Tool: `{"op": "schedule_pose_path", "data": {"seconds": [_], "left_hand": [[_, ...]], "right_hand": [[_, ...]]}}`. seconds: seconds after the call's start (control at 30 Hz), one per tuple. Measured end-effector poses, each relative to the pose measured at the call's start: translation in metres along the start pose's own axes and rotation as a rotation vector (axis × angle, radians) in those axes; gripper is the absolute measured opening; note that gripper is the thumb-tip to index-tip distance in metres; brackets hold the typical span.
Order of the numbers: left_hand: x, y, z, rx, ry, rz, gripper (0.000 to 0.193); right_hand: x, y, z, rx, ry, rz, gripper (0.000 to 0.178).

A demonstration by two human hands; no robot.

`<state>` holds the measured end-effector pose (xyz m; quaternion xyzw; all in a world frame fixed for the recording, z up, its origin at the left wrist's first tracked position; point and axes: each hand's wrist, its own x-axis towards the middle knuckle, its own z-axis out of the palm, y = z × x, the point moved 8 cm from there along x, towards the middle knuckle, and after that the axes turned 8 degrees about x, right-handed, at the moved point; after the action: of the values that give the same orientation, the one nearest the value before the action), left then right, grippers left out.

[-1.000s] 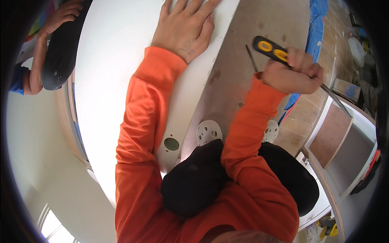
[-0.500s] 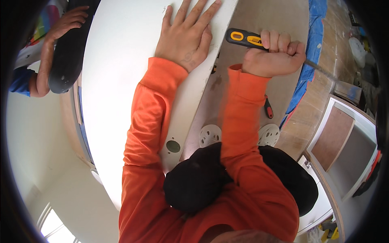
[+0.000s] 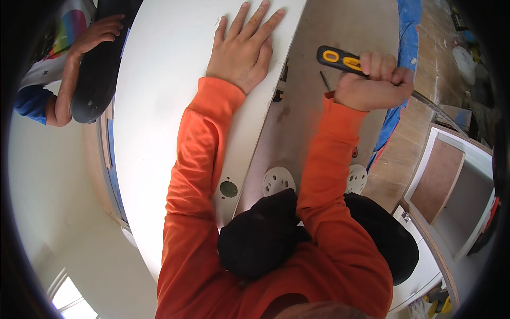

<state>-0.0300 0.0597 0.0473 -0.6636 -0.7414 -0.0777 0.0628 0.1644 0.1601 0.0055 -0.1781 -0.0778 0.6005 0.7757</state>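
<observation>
Right hand (image 3: 376, 82) and black-and-yellow-handled tool (image 3: 340, 59) shifted rightward | grip: fingers wrapped round handle, right of white panel (image 3: 154, 111) | butt leftward, shaft (image 3: 438, 110) slanting down-right | left hand (image 3: 240, 59) spread flat on panel, farther off

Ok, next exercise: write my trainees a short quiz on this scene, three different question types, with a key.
1. Multiple choice. The right hand holds: a) a cup; b) a tool; c) a cloth.
2. True or false? The left hand lies flat on the white panel.
3. Fill the gap: the shoes show to the ____ of the panel.

Key: 1. b; 2. true; 3. right.
</observation>
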Motion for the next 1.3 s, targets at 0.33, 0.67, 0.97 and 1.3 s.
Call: {"op": "schedule_pose_path", "data": {"seconds": [0.33, 0.67, 0.97, 1.3], "left_hand": [[0.000, 0.001, 0.000, 0.031, 0.014, 0.007, 0.061], [-0.004, 0.001, -0.001, 0.025, 0.004, 0.005, 0.060], [-0.003, 0.002, 0.002, 0.058, 0.036, 0.019, 0.063], [0.004, 0.001, 0.007, 0.052, 0.038, 0.028, 0.063]], "right_hand": [[-0.008, 0.019, 0.003, 0.032, -0.053, 0.075, 0.028], [0.000, 0.009, 0.016, 0.038, -0.084, 0.048, 0.032], [-0.012, 0.000, 0.009, 0.081, -0.024, -0.005, 0.032], [-0.028, 0.033, 0.002, -0.032, 0.001, 0.086, 0.026]]}}
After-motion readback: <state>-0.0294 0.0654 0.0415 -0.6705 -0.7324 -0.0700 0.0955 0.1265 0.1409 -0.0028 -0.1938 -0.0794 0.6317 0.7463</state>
